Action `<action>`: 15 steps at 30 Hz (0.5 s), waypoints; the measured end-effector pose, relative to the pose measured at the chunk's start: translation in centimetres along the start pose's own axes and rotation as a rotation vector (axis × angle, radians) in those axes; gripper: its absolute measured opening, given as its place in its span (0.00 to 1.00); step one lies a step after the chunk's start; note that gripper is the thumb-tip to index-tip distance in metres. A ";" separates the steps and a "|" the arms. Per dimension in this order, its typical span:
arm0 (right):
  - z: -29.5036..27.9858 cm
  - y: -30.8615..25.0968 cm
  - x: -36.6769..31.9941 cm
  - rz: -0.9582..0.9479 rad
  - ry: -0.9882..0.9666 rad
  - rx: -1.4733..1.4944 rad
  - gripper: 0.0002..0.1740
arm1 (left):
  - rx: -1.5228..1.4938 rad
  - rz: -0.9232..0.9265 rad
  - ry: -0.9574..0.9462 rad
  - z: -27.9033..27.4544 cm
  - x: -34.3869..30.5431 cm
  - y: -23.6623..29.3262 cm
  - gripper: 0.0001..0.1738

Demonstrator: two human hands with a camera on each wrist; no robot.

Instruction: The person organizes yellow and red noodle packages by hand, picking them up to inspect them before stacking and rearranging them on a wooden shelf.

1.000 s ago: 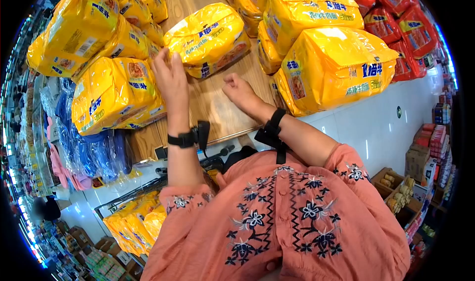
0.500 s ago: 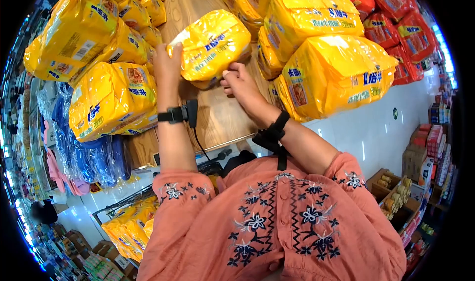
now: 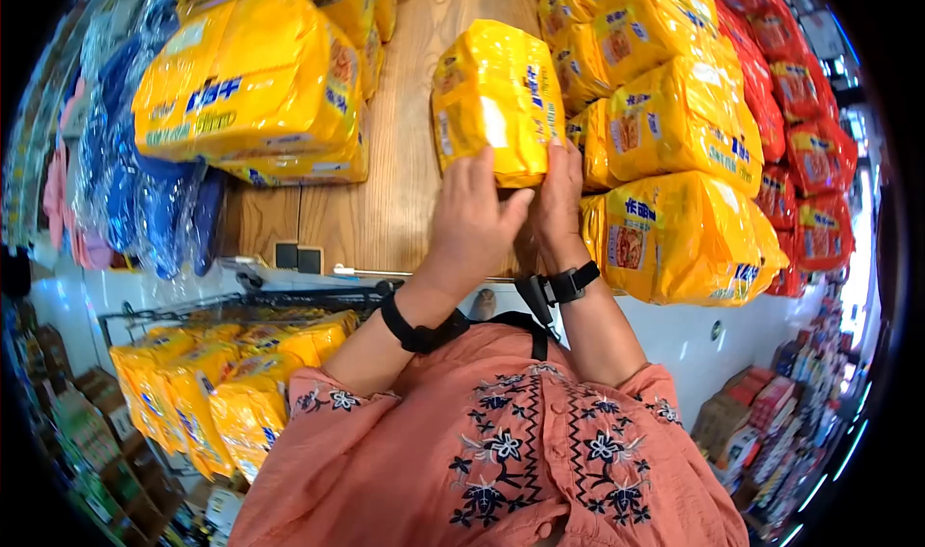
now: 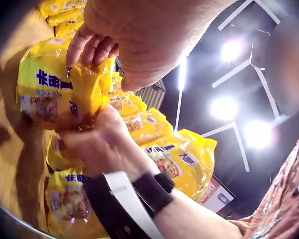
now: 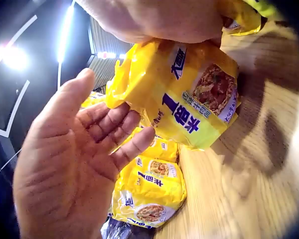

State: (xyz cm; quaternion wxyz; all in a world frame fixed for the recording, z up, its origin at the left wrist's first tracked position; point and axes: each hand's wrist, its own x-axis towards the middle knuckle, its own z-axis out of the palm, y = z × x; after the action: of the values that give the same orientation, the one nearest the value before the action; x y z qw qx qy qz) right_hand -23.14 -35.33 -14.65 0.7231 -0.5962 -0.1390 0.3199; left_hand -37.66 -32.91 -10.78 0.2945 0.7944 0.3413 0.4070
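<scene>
In the head view, a yellow noodle pack has its long side pointing away from the body. My left hand touches its near end with extended fingers, thumb apart. Along the near right corner lie the fingers of my right hand. The right wrist view shows the palm of the left hand, its fingertips at the wrapper's crimped end, and part of the right hand over the pack. Below the pack in the left wrist view is the blurred right hand.
Yellow packs are stacked on the left of the wooden table, and more on the right. Red packs stand farther right. A cart with yellow packs is below the table's near edge.
The pack has turned from a slanted position to point away from the body. Both hands have come together at its near end. The head view has shifted left.
</scene>
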 end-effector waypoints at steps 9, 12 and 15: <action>0.5 -1.0 -0.5 -0.006 0.035 -0.221 0.24 | -0.090 -0.073 -0.055 0.2 -0.7 1.0 0.37; 0.4 -0.4 -0.1 0.020 0.014 -0.141 0.23 | -0.041 -0.029 0.023 0.5 -0.7 0.5 0.31; 0.3 0.5 0.7 -0.013 -0.011 -0.045 0.21 | -0.449 -0.224 0.005 1.3 -0.7 -1.6 0.23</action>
State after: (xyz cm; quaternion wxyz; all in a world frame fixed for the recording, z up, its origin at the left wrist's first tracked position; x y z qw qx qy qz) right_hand -22.95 -34.65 -15.17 0.7110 -0.6095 -0.1540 0.3151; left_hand -37.35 -32.76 -12.94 0.5061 0.6652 0.3290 0.4394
